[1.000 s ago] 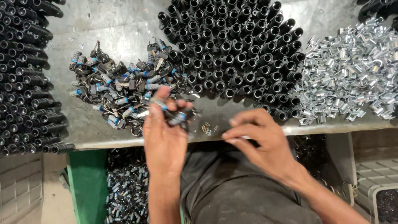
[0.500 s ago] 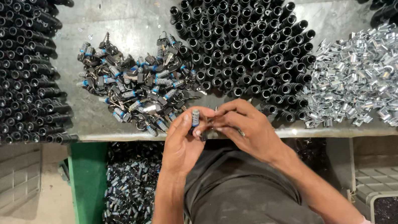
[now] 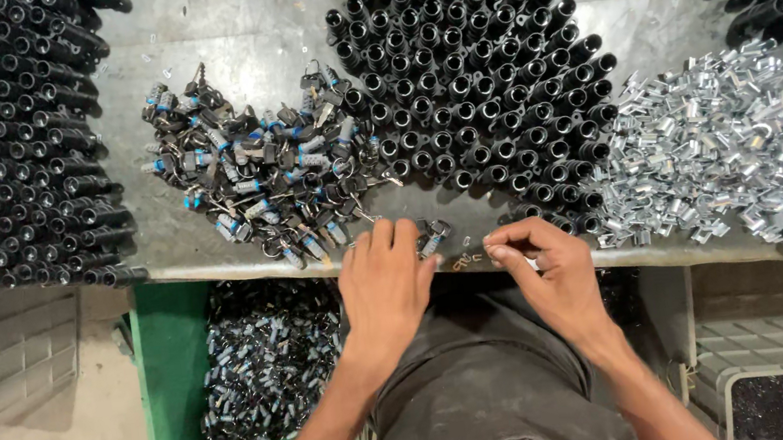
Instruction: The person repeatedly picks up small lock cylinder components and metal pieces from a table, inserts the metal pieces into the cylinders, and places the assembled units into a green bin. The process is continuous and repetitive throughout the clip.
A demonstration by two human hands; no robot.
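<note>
At lower centre, the left hand (image 3: 385, 285) lies flat, fingers apart, beside a small black-and-blue metal cylinder part (image 3: 431, 237) on the grey tabletop (image 3: 278, 25); the right hand (image 3: 548, 275) has its grip pinched together, contents unclear.

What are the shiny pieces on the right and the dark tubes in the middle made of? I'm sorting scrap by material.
The shiny pieces look like bright plated metal, given their mirror-like glints. The dark tubes look like black-coated metal or plastic; their dull sheen leaves it open.

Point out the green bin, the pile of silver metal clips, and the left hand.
green bin (image 3: 164, 377), head view, bare left inner wall.
pile of silver metal clips (image 3: 721, 145), head view, middle of the heap.
left hand (image 3: 385, 285), head view, back of the hand.
</note>
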